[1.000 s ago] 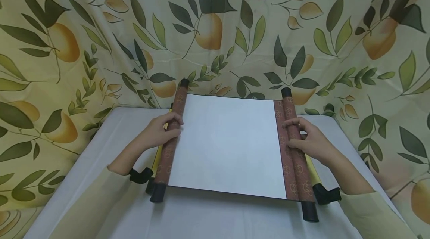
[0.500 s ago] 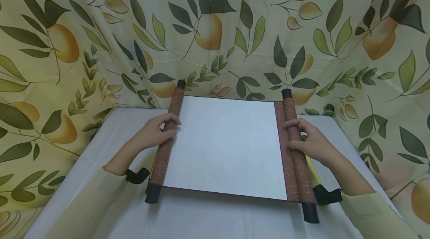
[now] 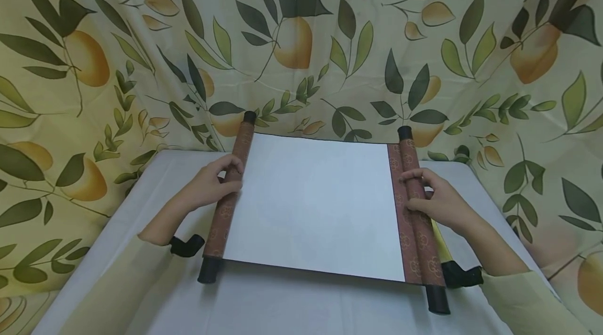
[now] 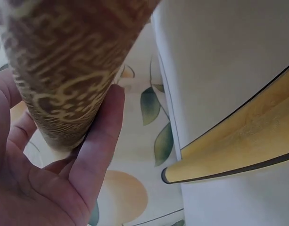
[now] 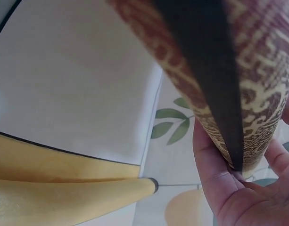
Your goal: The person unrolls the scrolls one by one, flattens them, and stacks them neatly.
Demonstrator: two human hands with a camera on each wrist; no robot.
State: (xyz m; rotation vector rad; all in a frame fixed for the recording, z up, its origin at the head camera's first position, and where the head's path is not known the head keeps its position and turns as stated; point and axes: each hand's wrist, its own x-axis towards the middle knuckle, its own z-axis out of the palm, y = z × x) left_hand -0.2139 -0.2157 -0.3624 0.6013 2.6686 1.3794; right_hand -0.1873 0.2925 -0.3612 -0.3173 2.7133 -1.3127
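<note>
A hanging scroll (image 3: 315, 209) with a blank white sheet is spread between two reddish-brown patterned rollers with black ends. My left hand (image 3: 212, 183) grips its left roller (image 3: 220, 227), thumb and fingers around it in the left wrist view too. On the opposite side, my right hand (image 3: 435, 196) holds the right roller (image 3: 426, 246), which has a brown border strip (image 3: 407, 241) beside it. Below lies a second scroll with a yellow border (image 4: 238, 127), mostly hidden in the head view; a yellow roller (image 5: 78, 200) shows in the right wrist view.
A white-covered table (image 3: 301, 309) lies underneath. Cloth with printed fruit and leaves (image 3: 301, 36) hangs behind and at both sides. A black strap end (image 3: 187, 246) juts from my left wrist, and another black strap (image 3: 464, 275) from my right.
My left hand has shifted left with its roller, so more white sheet shows and the yellow roller under it is now covered in the head view. The right hand has barely moved.
</note>
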